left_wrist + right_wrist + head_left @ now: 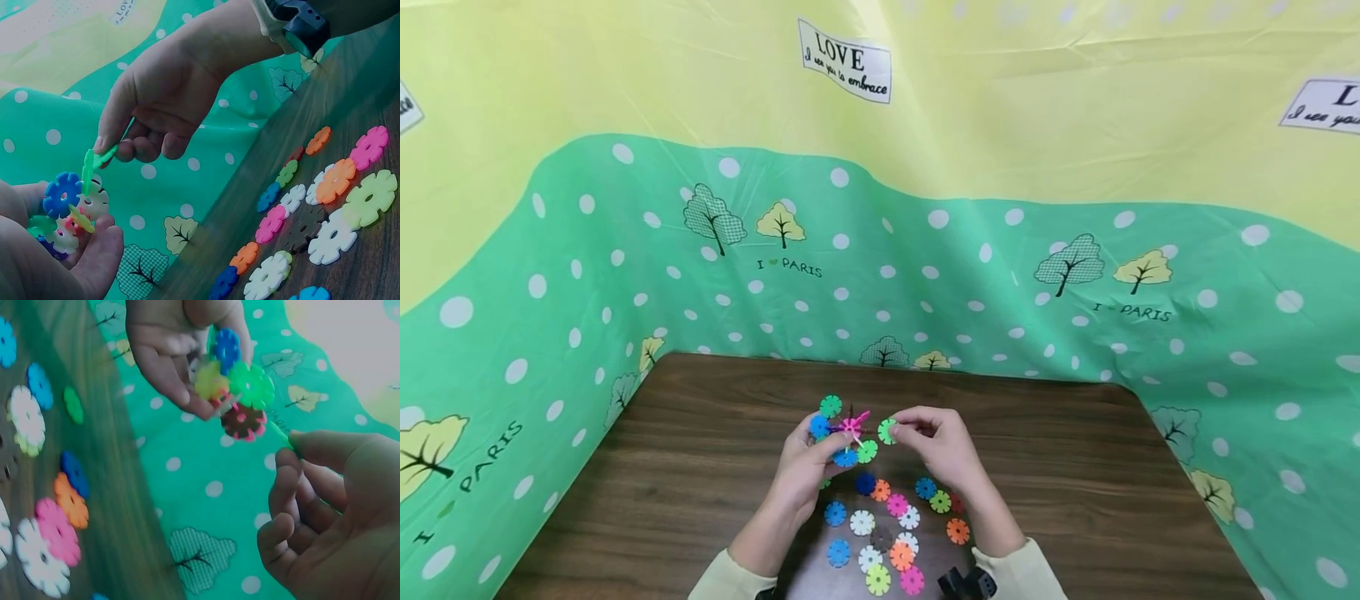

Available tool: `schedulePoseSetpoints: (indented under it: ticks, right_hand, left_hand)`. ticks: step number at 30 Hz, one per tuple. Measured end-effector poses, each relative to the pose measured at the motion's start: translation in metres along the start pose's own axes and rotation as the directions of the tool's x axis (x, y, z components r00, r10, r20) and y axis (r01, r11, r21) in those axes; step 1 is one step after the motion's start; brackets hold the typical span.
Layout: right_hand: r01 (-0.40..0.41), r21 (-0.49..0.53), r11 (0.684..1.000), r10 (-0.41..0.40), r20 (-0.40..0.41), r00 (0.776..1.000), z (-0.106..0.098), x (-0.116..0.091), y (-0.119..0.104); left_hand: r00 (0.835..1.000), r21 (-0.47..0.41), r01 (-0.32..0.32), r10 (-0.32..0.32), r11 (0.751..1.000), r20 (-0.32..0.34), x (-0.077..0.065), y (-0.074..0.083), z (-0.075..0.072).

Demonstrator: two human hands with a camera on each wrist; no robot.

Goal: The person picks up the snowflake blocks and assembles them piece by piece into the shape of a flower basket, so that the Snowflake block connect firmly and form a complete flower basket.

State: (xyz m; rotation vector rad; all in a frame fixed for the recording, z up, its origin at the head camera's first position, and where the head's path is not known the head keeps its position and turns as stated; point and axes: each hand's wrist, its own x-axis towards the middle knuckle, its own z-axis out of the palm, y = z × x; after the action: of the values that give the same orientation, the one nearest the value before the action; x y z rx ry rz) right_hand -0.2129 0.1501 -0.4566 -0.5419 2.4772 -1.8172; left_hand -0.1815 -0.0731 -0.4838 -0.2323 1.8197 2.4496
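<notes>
- Fingers of your left hand [805, 467] are gripping the joined cluster of flower-shaped notched discs [850, 427], apparently steadying it while leaving its right side exposed.
- That cluster is sitting beyond your left thumb, its brown disc [232, 422] jutting toward your other hand.
- The light green disc [887, 431] is standing between cluster and right palm, near the brown rim; whether the two are touching is staying unclear.
- Loose notched discs [862, 522] are lying nearer you on the wooden tabletop [1075, 483], probably spread for easy picking.
- Your right hand [943, 446] is pinching the light green disc by its right edge between thumb and fingertips, seemingly keeping the opposite notches uncovered.
</notes>
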Motion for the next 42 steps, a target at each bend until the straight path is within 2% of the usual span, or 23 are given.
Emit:
schedulePoseSetpoints:
  ticks: [8, 14, 22, 29, 33, 36, 39, 42]
  right_hand:
    - [-0.039, 0.03, 0.999, 0.04, -0.042, 0.998, 0.012, 0.001, 0.004]
    - [-0.081, 0.054, 0.995, 0.084, -0.066, 0.994, 0.017, 0.002, 0.005]
    - [-0.075, 0.048, 0.996, 0.075, -0.003, 0.997, 0.018, 0.002, 0.008]
    - [-0.081, 0.056, 0.995, 0.081, 0.001, 0.997, 0.02, 0.001, 0.008]
    - [-0.082, 0.118, 0.99, 0.08, 0.02, 0.997, 0.019, 0.001, 0.009]
    - [-0.099, 0.161, 0.982, 0.095, 0.031, 0.995, 0.018, 0.001, 0.011]
    - [-0.125, 0.189, 0.974, 0.119, 0.04, 0.992, 0.018, 0.002, 0.013]
    - [-0.125, 0.196, 0.973, 0.116, 0.057, 0.992, 0.018, 0.001, 0.013]
  left_hand:
    - [1.0, 0.03, -0.013, 0.013, 0.999, -0.004, -0.002, 0.002, 0.001]
    - [0.998, 0.102, -0.063, 0.064, 0.993, -0.014, -0.004, 0.003, 0.0]
    - [0.99, 0.197, -0.133, 0.14, 0.971, -0.021, -0.004, 0.0, 0.002]
    - [0.982, 0.244, -0.186, 0.189, 0.952, 0.014, -0.006, 0.0, 0.003]
    - [0.984, 0.249, -0.175, 0.179, 0.953, 0.004, -0.006, 0.001, 0.004]
    - [0.99, 0.221, -0.138, 0.143, 0.965, -0.007, -0.005, 0.0, 0.004]
    - [0.994, 0.177, -0.111, 0.112, 0.978, 0.004, -0.003, -0.001, 0.005]
    - [0.995, 0.174, -0.102, 0.098, 0.979, 0.029, -0.003, -0.003, 0.006]
